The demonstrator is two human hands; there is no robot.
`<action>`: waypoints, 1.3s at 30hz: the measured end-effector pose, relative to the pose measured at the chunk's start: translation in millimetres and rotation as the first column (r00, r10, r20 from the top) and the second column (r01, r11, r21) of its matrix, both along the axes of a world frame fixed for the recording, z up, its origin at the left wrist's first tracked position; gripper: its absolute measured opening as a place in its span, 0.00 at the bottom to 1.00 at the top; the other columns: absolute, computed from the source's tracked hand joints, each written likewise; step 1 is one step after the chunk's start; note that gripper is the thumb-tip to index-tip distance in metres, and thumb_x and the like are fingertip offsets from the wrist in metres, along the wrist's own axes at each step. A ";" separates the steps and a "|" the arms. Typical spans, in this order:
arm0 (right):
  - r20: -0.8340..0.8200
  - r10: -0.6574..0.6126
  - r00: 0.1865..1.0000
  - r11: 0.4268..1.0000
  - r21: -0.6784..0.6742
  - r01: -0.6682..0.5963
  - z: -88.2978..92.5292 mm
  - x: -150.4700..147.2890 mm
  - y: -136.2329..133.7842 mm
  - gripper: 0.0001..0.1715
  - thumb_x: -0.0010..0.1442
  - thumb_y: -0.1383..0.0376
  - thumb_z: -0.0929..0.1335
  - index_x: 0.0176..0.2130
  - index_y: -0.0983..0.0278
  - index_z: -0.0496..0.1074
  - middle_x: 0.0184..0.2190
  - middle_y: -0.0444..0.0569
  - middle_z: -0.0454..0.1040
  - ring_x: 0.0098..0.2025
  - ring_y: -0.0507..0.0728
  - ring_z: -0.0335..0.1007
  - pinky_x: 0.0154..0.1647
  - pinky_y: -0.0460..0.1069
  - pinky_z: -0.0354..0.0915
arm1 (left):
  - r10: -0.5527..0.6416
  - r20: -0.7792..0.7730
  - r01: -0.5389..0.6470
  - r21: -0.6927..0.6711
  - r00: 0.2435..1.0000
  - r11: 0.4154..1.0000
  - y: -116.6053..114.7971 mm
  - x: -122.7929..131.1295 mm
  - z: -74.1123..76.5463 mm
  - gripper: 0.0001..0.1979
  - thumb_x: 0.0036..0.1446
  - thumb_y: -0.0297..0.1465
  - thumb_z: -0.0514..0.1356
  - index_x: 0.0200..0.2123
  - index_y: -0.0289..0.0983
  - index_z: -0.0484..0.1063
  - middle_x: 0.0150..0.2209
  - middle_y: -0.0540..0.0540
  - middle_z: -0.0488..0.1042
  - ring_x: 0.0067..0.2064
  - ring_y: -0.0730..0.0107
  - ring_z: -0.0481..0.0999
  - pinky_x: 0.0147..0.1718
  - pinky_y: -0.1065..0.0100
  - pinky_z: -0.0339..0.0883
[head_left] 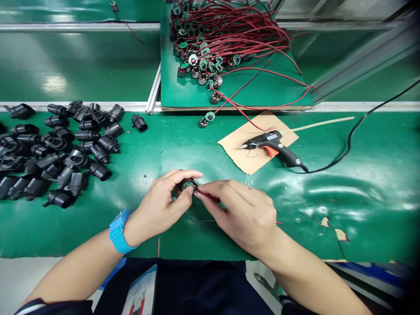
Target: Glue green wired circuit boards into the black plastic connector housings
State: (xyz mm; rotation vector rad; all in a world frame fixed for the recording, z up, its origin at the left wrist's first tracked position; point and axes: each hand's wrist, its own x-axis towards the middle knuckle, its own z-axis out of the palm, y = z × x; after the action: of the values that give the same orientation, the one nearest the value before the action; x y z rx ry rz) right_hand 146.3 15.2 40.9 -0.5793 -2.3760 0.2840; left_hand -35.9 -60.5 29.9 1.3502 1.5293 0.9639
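One small round green circuit board [188, 186] pinched in left hand [164, 201], thin red wires [211, 196] pinched in right hand [246, 214]; best keep board steady, avoid tugging.

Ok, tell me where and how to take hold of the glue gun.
Best by its black handle, I'd say, coming from the right and near side with the right hand: the glue gun lies on its side, handle slanting out that way past the cardboard, while the metal nozzle points left.
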 end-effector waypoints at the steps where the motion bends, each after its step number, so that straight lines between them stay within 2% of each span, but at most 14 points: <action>1: -0.004 -0.003 1.000 0.999 0.033 0.003 0.1 -0.8 -0.9 0.02 0.65 0.71 0.72 0.40 0.66 0.75 0.32 0.45 0.82 0.32 0.50 0.79 0.39 0.44 0.72 | 0.004 0.002 -0.004 -0.004 1.000 1.000 0.1 0.5 0.6 0.17 0.67 0.30 0.57 0.58 0.44 0.73 0.53 0.46 0.78 0.54 0.62 0.77 0.56 0.59 0.71; 6: 0.015 0.012 1.000 0.999 0.031 -0.013 7.1 2.6 -2.7 0.05 0.64 0.70 0.73 0.43 0.66 0.76 0.34 0.46 0.83 0.33 0.50 0.80 0.40 0.44 0.73 | 0.016 0.145 -0.006 -0.069 0.989 0.998 0.4 1.9 3.7 0.19 0.66 0.30 0.56 0.59 0.43 0.72 0.48 0.46 0.79 0.47 0.65 0.78 0.45 0.64 0.74; 9: 0.054 0.043 0.998 0.999 0.012 -0.044 11.9 8.0 -3.4 0.13 0.64 0.66 0.74 0.49 0.69 0.76 0.39 0.51 0.83 0.37 0.53 0.80 0.41 0.47 0.72 | 0.016 0.278 0.011 -0.096 0.960 0.995 0.2 2.8 5.5 0.22 0.67 0.31 0.56 0.63 0.42 0.67 0.47 0.44 0.78 0.44 0.67 0.77 0.41 0.67 0.74; 13: 0.198 0.030 0.980 0.991 0.126 -0.055 13.4 9.5 -7.7 0.20 0.65 0.68 0.72 0.56 0.70 0.74 0.45 0.54 0.82 0.38 0.57 0.78 0.39 0.52 0.71 | 0.033 0.338 0.005 -0.111 0.940 0.994 -2.2 8.5 5.0 0.28 0.65 0.29 0.57 0.67 0.41 0.57 0.45 0.43 0.77 0.44 0.67 0.77 0.41 0.67 0.74; 18: 0.288 0.016 0.957 0.975 0.209 -0.079 19.0 9.6 -17.1 0.19 0.69 0.75 0.62 0.54 0.69 0.74 0.44 0.55 0.82 0.35 0.57 0.79 0.29 0.51 0.69 | -0.106 0.141 0.110 -0.022 0.984 0.994 -4.1 9.6 -2.6 0.40 0.63 0.29 0.61 0.73 0.44 0.44 0.53 0.42 0.77 0.48 0.64 0.79 0.51 0.62 0.74; 21: 0.315 -0.100 0.944 0.984 0.170 0.048 25.2 28.5 -13.7 0.15 0.69 0.71 0.64 0.53 0.66 0.73 0.45 0.53 0.81 0.33 0.54 0.79 0.28 0.49 0.68 | -0.173 -0.147 0.190 0.106 0.974 0.976 -0.2 -6.0 -2.3 0.40 0.67 0.36 0.60 0.74 0.45 0.42 0.66 0.38 0.67 0.60 0.56 0.74 0.60 0.54 0.69; 23: 0.293 -0.220 0.931 0.975 0.107 0.197 24.4 54.4 -3.0 0.12 0.68 0.67 0.67 0.51 0.65 0.72 0.40 0.50 0.81 0.29 0.52 0.77 0.26 0.47 0.67 | 0.001 -0.449 0.113 0.227 0.893 0.967 5.6 -23.2 2.0 0.30 0.69 0.37 0.56 0.71 0.43 0.54 0.70 0.36 0.60 0.68 0.49 0.65 0.66 0.47 0.60; 25: 0.263 -0.374 0.890 0.925 0.042 0.377 16.0 91.9 15.0 0.12 0.66 0.62 0.69 0.48 0.64 0.72 0.31 0.45 0.78 0.24 0.51 0.74 0.25 0.46 0.65 | 0.211 -0.686 0.011 0.305 0.696 0.952 14.6 -44.1 6.4 0.24 0.69 0.34 0.54 0.67 0.38 0.62 0.69 0.33 0.62 0.69 0.42 0.63 0.66 0.41 0.57; 27: 0.235 -0.557 0.797 0.821 0.007 0.571 0.6 138.9 38.8 0.16 0.65 0.57 0.71 0.48 0.64 0.72 0.26 0.42 0.74 0.23 0.52 0.72 0.24 0.46 0.65 | 0.288 -0.809 0.024 0.349 0.513 0.937 26.1 -67.1 7.7 0.24 0.66 0.31 0.53 0.64 0.37 0.67 0.68 0.32 0.64 0.67 0.32 0.65 0.62 0.33 0.60; 28: 0.195 -0.646 0.738 0.752 -0.006 0.659 -8.7 164.1 52.2 0.18 0.63 0.55 0.72 0.48 0.63 0.72 0.26 0.42 0.76 0.22 0.53 0.72 0.23 0.47 0.64 | 0.298 -0.832 0.045 0.359 0.469 0.932 32.4 -78.8 6.8 0.26 0.64 0.31 0.53 0.65 0.39 0.67 0.69 0.34 0.63 0.69 0.28 0.62 0.62 0.29 0.56; 30: 0.089 -0.769 0.633 0.635 -0.005 0.772 -27.7 212.1 80.5 0.20 0.65 0.52 0.71 0.48 0.64 0.72 0.32 0.48 0.80 0.25 0.54 0.74 0.22 0.47 0.65 | 0.287 -0.833 0.054 0.353 0.473 0.934 45.3 -101.5 2.2 0.27 0.66 0.32 0.48 0.67 0.46 0.63 0.72 0.41 0.59 0.72 0.27 0.53 0.63 0.26 0.48; 32: 0.031 -0.814 0.580 0.580 0.011 0.814 -43.1 250.1 108.2 0.19 0.68 0.51 0.68 0.46 0.63 0.73 0.33 0.51 0.80 0.25 0.52 0.72 0.23 0.46 0.66 | 0.218 -0.845 0.110 0.307 0.489 0.945 57.7 -122.2 -4.4 0.26 0.68 0.36 0.44 0.66 0.47 0.65 0.69 0.43 0.65 0.71 0.28 0.55 0.62 0.28 0.52; 35: -0.027 -0.821 0.571 0.570 0.034 0.821 -52.6 279.7 141.9 0.16 0.73 0.55 0.65 0.48 0.62 0.74 0.42 0.51 0.78 0.35 0.52 0.74 0.36 0.48 0.74 | 0.125 -0.906 0.147 0.199 0.403 0.969 72.4 -144.3 -12.2 0.24 0.68 0.37 0.45 0.61 0.41 0.69 0.57 0.39 0.74 0.59 0.36 0.73 0.53 0.43 0.67; 39: -0.095 -0.772 0.629 0.623 0.088 0.777 -41.2 262.9 162.2 0.15 0.71 0.56 0.67 0.53 0.60 0.74 0.53 0.54 0.74 0.50 0.57 0.74 0.51 0.56 0.73 | 0.124 -0.947 0.100 0.161 0.298 0.982 76.8 -141.1 -12.1 0.19 0.69 0.38 0.49 0.56 0.41 0.72 0.47 0.42 0.76 0.48 0.45 0.77 0.44 0.53 0.70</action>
State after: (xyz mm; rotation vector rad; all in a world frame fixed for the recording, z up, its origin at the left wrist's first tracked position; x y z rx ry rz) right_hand 409.1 177.3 -0.3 -1.4500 -1.8434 -0.2425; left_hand -177.0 16.4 17.8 2.3011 2.3467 0.1639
